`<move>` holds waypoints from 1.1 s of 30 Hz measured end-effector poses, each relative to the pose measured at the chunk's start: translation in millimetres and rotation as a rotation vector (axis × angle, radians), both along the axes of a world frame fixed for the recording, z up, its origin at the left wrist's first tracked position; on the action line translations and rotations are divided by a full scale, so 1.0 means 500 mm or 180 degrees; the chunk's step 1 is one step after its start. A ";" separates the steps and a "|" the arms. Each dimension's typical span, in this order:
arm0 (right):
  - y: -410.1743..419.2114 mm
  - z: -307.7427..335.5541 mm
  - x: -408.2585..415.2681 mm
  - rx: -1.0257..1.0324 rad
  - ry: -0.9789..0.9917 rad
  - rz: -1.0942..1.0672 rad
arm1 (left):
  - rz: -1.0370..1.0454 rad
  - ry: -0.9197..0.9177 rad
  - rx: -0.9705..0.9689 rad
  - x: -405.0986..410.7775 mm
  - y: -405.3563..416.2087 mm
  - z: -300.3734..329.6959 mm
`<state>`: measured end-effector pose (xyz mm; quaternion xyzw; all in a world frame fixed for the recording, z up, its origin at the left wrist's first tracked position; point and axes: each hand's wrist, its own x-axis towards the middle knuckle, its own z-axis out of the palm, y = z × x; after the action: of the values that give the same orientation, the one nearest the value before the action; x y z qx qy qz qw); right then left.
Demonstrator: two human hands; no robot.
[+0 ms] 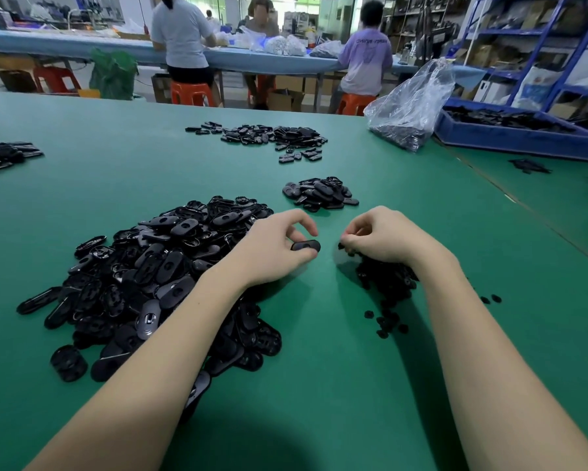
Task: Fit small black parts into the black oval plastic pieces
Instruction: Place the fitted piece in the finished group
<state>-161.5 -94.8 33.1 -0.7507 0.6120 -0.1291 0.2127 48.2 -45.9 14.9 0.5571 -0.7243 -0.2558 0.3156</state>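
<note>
A: What does the left hand have?

B: One black oval piece, pinched flat between thumb and curled fingers, just above the green tabletop. Its forearm lies across the big heap of oval pieces on the left.

A: And the right hand?

B: Its fingers are curled in tight — something small and dark shows at the tips, probably one of the small black parts, though I cannot tell for sure. The hand sits on top of the pile of small black parts, with a few strays scattered nearer the person.

A: How close are the two hands?

B: Near each other, not touching — a gap of bare green lies between the oval piece and the right fingertips.

A: Anything else on the surface?

B: A smaller pile of ovals just beyond the hands, a wider scatter further back, a clear plastic bag and a blue bin at far right.
</note>
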 end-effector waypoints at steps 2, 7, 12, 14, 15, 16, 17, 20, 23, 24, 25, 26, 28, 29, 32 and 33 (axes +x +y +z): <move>0.005 0.011 0.003 0.0218 -0.0792 0.0130 | 0.0154 0.0547 0.0024 -0.003 -0.002 -0.001; 0.013 0.026 0.013 0.0309 -0.1633 0.0044 | 0.0296 0.1514 0.0420 -0.010 -0.005 0.001; 0.016 0.034 0.021 0.0308 -0.1938 -0.0142 | 0.0374 0.2811 0.1045 -0.015 -0.012 0.007; 0.018 0.037 0.023 0.0287 -0.2035 -0.0135 | 0.0367 0.3059 0.1098 -0.013 -0.014 0.007; 0.019 0.039 0.024 0.0262 -0.2056 -0.0151 | 0.0376 0.3144 0.1097 -0.013 -0.014 0.007; 0.020 0.040 0.024 0.0248 -0.2060 -0.0182 | 0.0394 0.3210 0.1086 -0.013 -0.015 0.006; 0.020 0.041 0.025 0.0258 -0.2057 -0.0209 | 0.0420 0.3265 0.1074 -0.013 -0.016 0.006; 0.024 0.045 0.032 0.0355 -0.1950 -0.0235 | 0.0510 0.3363 0.1088 -0.013 -0.017 0.006; 0.026 0.042 0.049 0.0299 -0.1734 -0.0249 | 0.0470 0.3389 0.1136 -0.014 -0.016 0.007; 0.026 0.040 0.055 0.0258 -0.1686 -0.0278 | 0.0452 0.3397 0.1133 -0.014 -0.015 0.008; 0.026 0.037 0.060 0.0221 -0.1665 -0.0311 | 0.0437 0.3391 0.1117 -0.015 -0.014 0.009; 0.025 0.036 0.064 0.0194 -0.1673 -0.0340 | 0.0427 0.3374 0.1095 -0.014 -0.013 0.010; 0.024 0.034 0.069 0.0164 -0.1722 -0.0383 | 0.0408 0.3325 0.1061 -0.013 -0.012 0.012; 0.023 0.034 0.070 0.0154 -0.1738 -0.0397 | 0.0399 0.3298 0.1058 -0.013 -0.012 0.013; 0.022 0.033 0.071 0.0123 -0.1726 -0.0422 | 0.0367 0.3226 0.1072 -0.013 -0.012 0.014; 0.023 0.032 0.071 0.0109 -0.1725 -0.0432 | 0.0353 0.3199 0.1075 -0.014 -0.011 0.014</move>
<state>-126.0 -83.5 49.1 -0.6424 0.5838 -0.3288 0.3721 41.3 -51.5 22.0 0.4463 -0.4019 -0.5871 0.5427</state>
